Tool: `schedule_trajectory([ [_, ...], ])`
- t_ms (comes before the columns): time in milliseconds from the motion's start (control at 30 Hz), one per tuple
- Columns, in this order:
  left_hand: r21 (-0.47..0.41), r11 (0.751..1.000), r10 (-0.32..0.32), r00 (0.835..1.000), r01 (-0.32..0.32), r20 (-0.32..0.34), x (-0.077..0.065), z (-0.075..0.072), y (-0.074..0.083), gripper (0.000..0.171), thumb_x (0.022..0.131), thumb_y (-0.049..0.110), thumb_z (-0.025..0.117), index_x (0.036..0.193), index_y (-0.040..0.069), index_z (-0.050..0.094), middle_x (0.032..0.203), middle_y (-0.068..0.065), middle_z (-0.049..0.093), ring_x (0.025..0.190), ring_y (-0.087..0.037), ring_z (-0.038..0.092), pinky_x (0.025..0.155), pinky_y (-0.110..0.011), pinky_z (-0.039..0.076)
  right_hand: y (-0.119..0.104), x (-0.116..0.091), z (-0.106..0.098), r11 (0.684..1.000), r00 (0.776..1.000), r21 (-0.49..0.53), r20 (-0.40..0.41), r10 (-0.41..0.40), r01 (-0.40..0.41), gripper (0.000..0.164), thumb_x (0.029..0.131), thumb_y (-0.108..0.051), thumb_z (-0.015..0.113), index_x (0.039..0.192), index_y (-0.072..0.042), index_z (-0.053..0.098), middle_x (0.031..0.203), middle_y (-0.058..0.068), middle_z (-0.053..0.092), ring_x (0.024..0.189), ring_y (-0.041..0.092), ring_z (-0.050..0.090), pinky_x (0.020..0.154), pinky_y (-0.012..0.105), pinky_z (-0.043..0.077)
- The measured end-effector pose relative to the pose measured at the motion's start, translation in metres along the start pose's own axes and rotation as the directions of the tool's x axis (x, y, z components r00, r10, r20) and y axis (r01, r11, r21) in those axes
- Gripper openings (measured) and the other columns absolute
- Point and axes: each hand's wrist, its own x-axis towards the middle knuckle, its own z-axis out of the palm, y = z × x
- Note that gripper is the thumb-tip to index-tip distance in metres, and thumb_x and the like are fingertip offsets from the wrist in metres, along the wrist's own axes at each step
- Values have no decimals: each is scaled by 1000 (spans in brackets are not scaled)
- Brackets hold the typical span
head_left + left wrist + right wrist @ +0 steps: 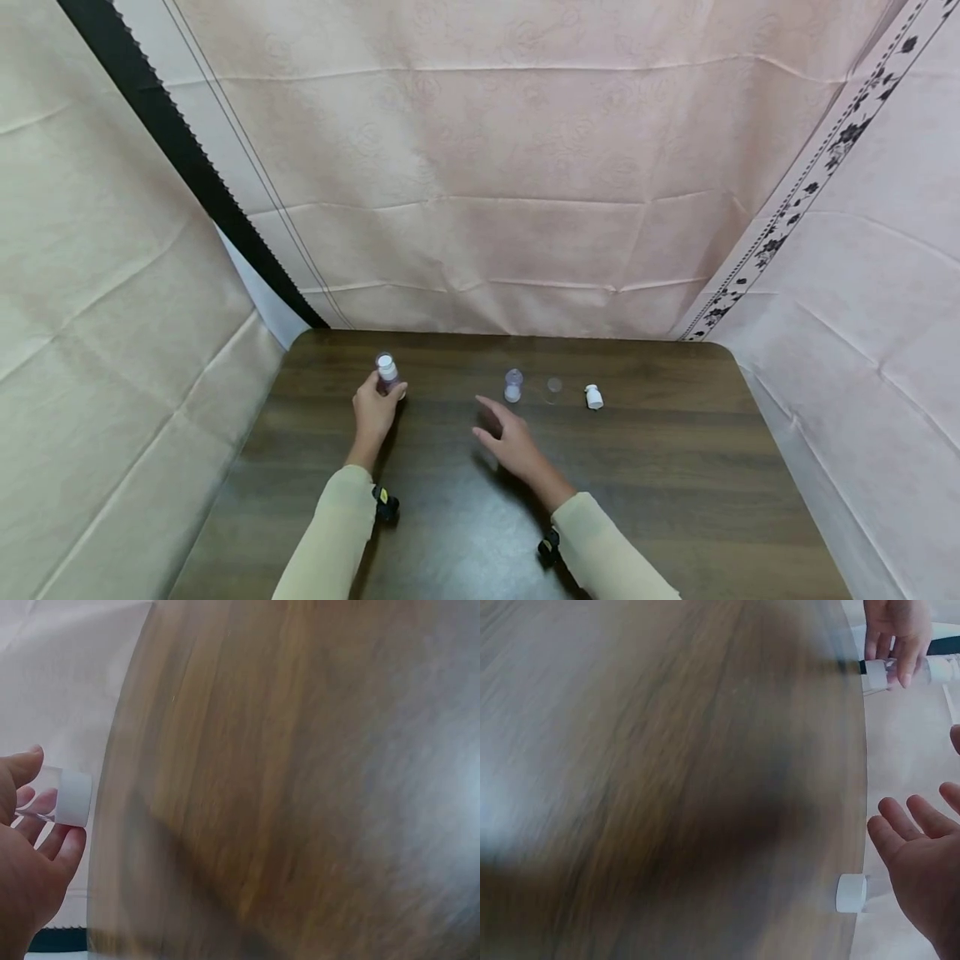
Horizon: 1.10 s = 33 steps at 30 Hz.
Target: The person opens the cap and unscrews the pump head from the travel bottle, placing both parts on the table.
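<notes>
My left hand [377, 410] grips a small clear bottle [387, 375] at the left of the table's far side. White parts show at both of its ends in the right wrist view, and in the left wrist view the fingers wrap its clear middle, next to a white end piece [73, 799]. My right hand [513, 444] is held over the table with thumb and fingers apart and nothing between them. Just beyond its fingertips stands another small clear container [513, 386] with a white lower part. A white cylinder [851, 893] shows below the right hand in the right wrist view.
To the right of the clear container lie a clear round disc [554, 385] and a small white bottle-like piece [593, 397]. The brown wooden table [660, 500] has rounded far corners. Cloth curtains [480, 167] hang behind it and along both sides.
</notes>
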Motion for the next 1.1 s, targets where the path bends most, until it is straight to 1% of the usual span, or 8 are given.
schedule_trajectory([
  [200, -41, 997, 66, 998, -67, -22, -14, 8, 13, 37, 85, 11, 85, 116, -4, 69, 102, -26, 75, 92, -38, 73, 84, -51, 57, 2, -6, -10, 998, 998, 35, -15, -53, 54, 55, 100, -19, 69, 152, -15, 50, 143, 23, 60, 129, 39, 59, 106, 57, 48],
  [433, -44, 978, 200, 979, -202, -40, -26, 14, 25, 38, 84, 8, 86, 116, -6, 70, 106, -25, 74, 96, -39, 72, 84, -52, 59, 2, -14, -24, 992, 997, 112, -46, -59, 64, 55, 99, -15, 71, 150, -16, 52, 136, 24, 64, 128, 42, 61, 107, 54, 49],
  [533, -34, 962, 268, 962, -269, -47, -31, 14, 33, 38, 82, 5, 86, 114, -7, 70, 105, -25, 73, 95, -40, 71, 83, -53, 58, 4, -18, -30, 990, 996, 123, -59, -67, 74, 54, 99, -14, 70, 150, -15, 52, 137, 23, 64, 129, 44, 60, 107, 55, 48],
  [667, -18, 939, 342, 939, -342, -27, -37, 14, 44, 37, 82, 6, 86, 114, -5, 70, 105, -23, 71, 95, -39, 71, 82, -53, 58, 8, -22, -38, 992, 993, 78, -72, -92, 98, 55, 99, -14, 71, 150, -14, 52, 142, 20, 62, 129, 40, 60, 106, 53, 50],
  [767, -11, 926, 377, 926, -377, -2, -41, 15, 51, 37, 82, 7, 86, 114, -3, 70, 106, -22, 71, 98, -38, 70, 84, -52, 58, 10, -26, -43, 992, 992, 40, -54, -117, 119, 56, 99, -13, 71, 151, -12, 51, 147, 19, 58, 130, 37, 60, 105, 52, 51],
  [933, -5, 903, 430, 902, -430, 24, -49, 19, 61, 39, 81, 5, 87, 115, -2, 70, 108, -21, 71, 100, -38, 67, 86, -53, 57, 12, -32, -49, 992, 994, 63, -27, -109, 111, 58, 98, -12, 71, 152, -8, 49, 151, 17, 54, 133, 36, 58, 107, 55, 48],
  [1033, 1, 879, 476, 879, -476, 37, -55, 25, 68, 40, 79, 4, 88, 115, -2, 71, 107, -19, 71, 99, -37, 66, 85, -52, 56, 12, -35, -54, 991, 992, 62, -48, -115, 118, 57, 98, -11, 71, 151, -6, 50, 147, 20, 58, 132, 37, 60, 107, 55, 49],
  [1100, 16, 857, 514, 856, -515, 53, -59, 30, 71, 41, 78, 4, 89, 114, -1, 71, 106, -17, 72, 97, -34, 65, 84, -51, 56, 12, -36, -59, 991, 991, 55, -63, -115, 119, 57, 97, -12, 72, 150, -8, 51, 144, 20, 60, 130, 37, 61, 106, 56, 49],
])
